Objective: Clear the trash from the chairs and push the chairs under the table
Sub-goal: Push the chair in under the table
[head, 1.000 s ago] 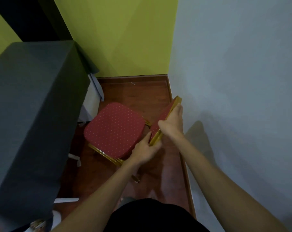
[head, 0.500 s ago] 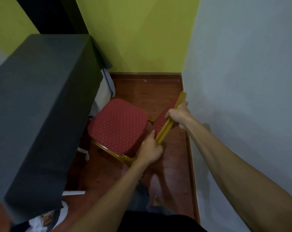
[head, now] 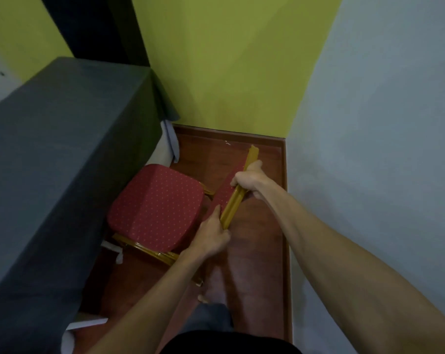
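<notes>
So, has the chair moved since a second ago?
Yes. The chair has slid left, its seat now meeting the draped table edge; left hand and right hand grip its backrest.

Both forearms bare, no sleeves, watch or rings visible. Below left hand (head: 211, 237): black top (head: 229, 344), probably grey trousers (head: 211, 316), bare foot (head: 216, 293).

Chair (head: 156, 208) stands right of table (head: 63, 154).
</notes>
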